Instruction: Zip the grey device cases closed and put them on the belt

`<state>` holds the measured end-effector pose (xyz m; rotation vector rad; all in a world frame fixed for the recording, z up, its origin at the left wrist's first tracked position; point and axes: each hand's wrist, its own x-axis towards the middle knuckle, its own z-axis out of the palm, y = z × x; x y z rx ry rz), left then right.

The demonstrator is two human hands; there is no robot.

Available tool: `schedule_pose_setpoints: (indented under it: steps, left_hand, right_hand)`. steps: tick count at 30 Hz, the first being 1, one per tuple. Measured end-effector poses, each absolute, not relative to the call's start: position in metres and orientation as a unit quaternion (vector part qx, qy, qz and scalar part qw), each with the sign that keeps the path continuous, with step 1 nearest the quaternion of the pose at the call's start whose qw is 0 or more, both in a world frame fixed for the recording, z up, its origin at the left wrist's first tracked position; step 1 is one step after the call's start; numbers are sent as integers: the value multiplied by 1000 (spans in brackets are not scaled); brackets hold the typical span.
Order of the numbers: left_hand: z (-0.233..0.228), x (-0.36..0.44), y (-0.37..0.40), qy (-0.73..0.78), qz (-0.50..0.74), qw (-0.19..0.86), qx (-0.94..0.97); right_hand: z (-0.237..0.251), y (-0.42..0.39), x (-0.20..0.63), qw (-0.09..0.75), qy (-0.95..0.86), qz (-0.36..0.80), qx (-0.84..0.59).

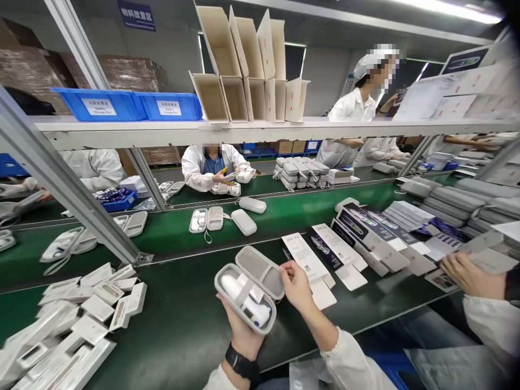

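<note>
My left hand (246,337) supports an open grey zip case (217,279) from below, fingers closed around its lower shell. Inside lies a white handheld device (238,291) with a strap across it. The mesh-lined lid (254,261) is tilted back, away from me. At the lid's right edge, my right hand (297,284) pinches the rim between thumb and fingers. Close to the right hand, printed cartons (303,254) with open flaps lie on the dark green work surface (174,319).
Small white boxes (97,309) are heaped at the left. More cases (244,222) rest on the green belt (284,208). A co-worker's hand (467,271) holds a carton at the right. Overhead, a shelf (260,131) carries blue bins (130,103) and open cartons.
</note>
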<state>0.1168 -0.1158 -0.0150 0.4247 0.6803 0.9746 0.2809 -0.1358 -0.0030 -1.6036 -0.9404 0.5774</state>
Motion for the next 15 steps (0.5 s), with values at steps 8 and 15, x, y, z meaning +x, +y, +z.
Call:
schedule_pose_setpoints:
  steps: [8, 15]
  left_hand:
    - [-8, 93, -82, 311, 398, 751, 426]
    - [74, 56, -31, 233, 118, 374, 890]
  right_hand:
    - [5, -176, 264, 520, -523, 371, -564]
    - [76, -155, 293, 458, -673, 263, -517]
